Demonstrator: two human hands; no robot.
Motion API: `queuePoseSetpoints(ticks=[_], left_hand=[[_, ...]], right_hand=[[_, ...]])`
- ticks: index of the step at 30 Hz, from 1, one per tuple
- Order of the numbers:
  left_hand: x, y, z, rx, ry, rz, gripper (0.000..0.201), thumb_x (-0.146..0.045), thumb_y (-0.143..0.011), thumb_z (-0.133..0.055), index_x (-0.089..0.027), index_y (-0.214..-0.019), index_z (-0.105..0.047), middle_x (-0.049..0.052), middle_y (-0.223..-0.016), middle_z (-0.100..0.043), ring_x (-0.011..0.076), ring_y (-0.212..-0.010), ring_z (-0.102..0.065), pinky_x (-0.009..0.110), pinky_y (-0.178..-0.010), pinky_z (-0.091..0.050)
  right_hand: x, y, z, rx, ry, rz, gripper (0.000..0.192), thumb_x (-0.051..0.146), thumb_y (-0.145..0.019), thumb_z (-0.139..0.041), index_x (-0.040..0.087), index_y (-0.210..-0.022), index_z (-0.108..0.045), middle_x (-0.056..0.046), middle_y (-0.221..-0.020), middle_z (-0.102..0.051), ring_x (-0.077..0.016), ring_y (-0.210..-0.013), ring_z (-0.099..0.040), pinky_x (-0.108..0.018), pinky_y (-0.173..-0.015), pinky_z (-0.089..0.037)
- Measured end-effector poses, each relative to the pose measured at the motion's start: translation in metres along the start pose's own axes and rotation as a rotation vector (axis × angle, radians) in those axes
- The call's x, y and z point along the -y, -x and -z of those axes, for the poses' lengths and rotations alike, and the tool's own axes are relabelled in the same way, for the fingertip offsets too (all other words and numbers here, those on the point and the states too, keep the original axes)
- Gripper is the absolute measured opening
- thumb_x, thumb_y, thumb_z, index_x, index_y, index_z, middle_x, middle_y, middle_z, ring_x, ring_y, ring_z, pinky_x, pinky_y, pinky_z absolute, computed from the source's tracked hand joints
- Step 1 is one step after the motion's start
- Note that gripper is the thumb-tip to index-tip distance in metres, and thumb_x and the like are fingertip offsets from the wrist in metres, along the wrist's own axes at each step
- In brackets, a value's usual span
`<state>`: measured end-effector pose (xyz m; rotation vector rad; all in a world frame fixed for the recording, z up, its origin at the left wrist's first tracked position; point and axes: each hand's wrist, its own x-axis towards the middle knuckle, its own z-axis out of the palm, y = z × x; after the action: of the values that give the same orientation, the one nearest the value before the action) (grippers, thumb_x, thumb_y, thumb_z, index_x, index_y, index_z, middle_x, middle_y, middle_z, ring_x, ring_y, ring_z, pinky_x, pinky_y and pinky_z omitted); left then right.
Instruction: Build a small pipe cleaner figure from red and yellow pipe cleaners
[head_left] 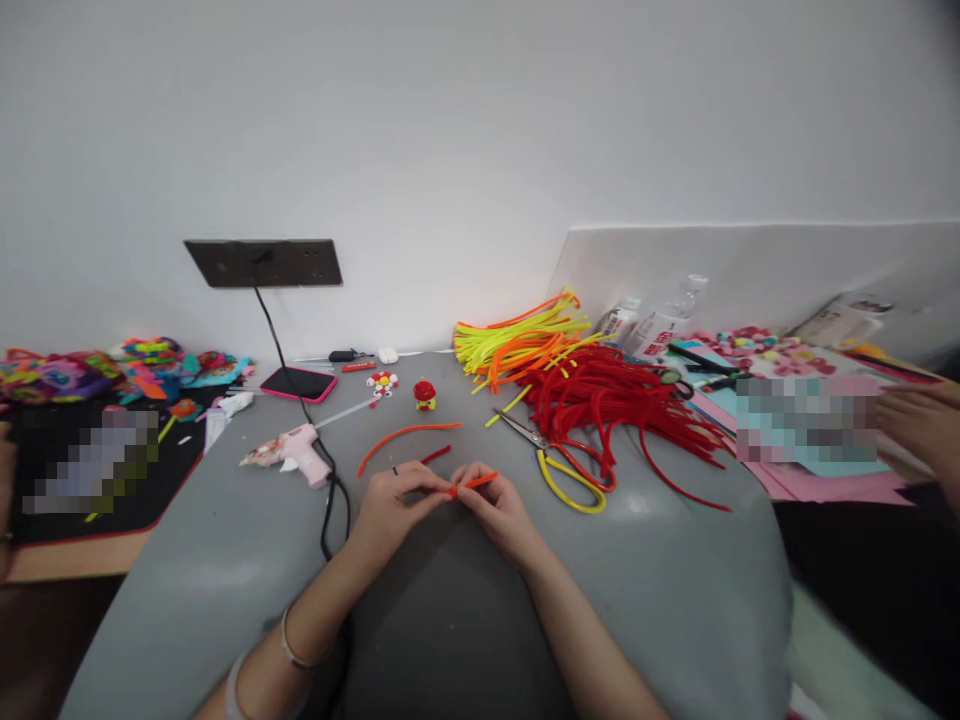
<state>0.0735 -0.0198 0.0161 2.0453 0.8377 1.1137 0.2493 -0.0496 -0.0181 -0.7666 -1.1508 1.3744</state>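
Note:
Between my two hands, low over the middle of the grey table (pixel 637 580), is a short orange pipe cleaner (pixel 484 481). My left hand (pixel 401 505) pinches its left end, which looks bunched or coiled. The fingers of my right hand (pixel 491 508) close on it just beside, and a straight bit sticks out to the right. Just beyond my left hand lie a curved orange pipe cleaner (pixel 409 429) and a short red pipe cleaner (pixel 436 454). A small red and yellow figure (pixel 424 396) stands farther back.
At left lies a pink glue gun (pixel 292 455) with its black cable, near a phone (pixel 298 384). Yellow-handled scissors (pixel 570 485) rest at right before red pipe cleaners (pixel 607 395) and a yellow-orange bundle (pixel 517 340). Other people's hands show at both edges, including a hand (pixel 919 425) at right.

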Motion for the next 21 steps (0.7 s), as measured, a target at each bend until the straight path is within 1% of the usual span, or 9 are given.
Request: queuePoseSetpoints(ticks=[5,8,12,17,21], left_hand=[[0.0043,0.0018,0.0015,-0.015,-0.041,-0.039,0.007,-0.017,-0.079,-0.072,-0.02,-0.084,-0.076,0.003,-0.078,-0.074,0.0142,-0.075,-0.068,0.024,-0.072,-0.054],[0.0049,0.0022,0.0021,-0.011,-0.055,-0.055,0.007,-0.018,-0.08,-0.071,-0.021,-0.084,-0.076,0.003,-0.079,-0.074,0.0143,-0.076,-0.069,0.024,-0.073,-0.054],[0.0037,0.0017,0.0019,0.004,-0.061,-0.06,0.007,-0.021,-0.082,-0.069,-0.021,-0.084,-0.076,0.004,-0.079,-0.074,0.0152,-0.076,-0.069,0.025,-0.073,-0.055],[0.0021,0.0031,0.0002,-0.007,-0.084,-0.046,0.008,-0.024,-0.084,-0.067,-0.021,-0.085,-0.075,0.004,-0.08,-0.074,0.0165,-0.077,-0.069,0.027,-0.074,-0.055],[-0.001,0.0062,-0.0026,-0.059,-0.123,-0.066,0.009,-0.022,-0.085,-0.065,-0.022,-0.085,-0.074,0.004,-0.081,-0.074,0.0171,-0.08,-0.068,0.03,-0.078,-0.055]], right_hand=[[0.0009,-0.0002,-0.0011,-0.001,0.008,0.026,0.021,0.038,-0.083,-0.069,0.02,-0.079,-0.06,-0.002,-0.085,-0.059,-0.0142,-0.077,-0.054,-0.026,-0.072,-0.04],[-0.0005,0.0001,-0.0017,-0.023,0.036,0.043,0.021,0.038,-0.08,-0.072,0.02,-0.081,-0.061,-0.001,-0.084,-0.06,-0.0145,-0.077,-0.055,-0.026,-0.072,-0.042],[-0.0036,0.0013,-0.0024,-0.069,0.102,0.059,0.024,0.039,-0.076,-0.075,0.021,-0.084,-0.061,-0.001,-0.08,-0.059,-0.015,-0.073,-0.054,-0.026,-0.067,-0.043],[-0.0026,0.0029,-0.0043,-0.145,0.214,0.168,0.02,0.037,-0.078,-0.072,0.02,-0.075,-0.062,-0.002,-0.075,-0.059,-0.0163,-0.072,-0.055,-0.028,-0.067,-0.043],[0.0006,0.0052,-0.008,-0.207,0.285,0.231,0.023,0.037,-0.078,-0.072,0.02,-0.069,-0.059,-0.003,-0.073,-0.06,-0.0165,-0.069,-0.055,-0.029,-0.065,-0.044]])
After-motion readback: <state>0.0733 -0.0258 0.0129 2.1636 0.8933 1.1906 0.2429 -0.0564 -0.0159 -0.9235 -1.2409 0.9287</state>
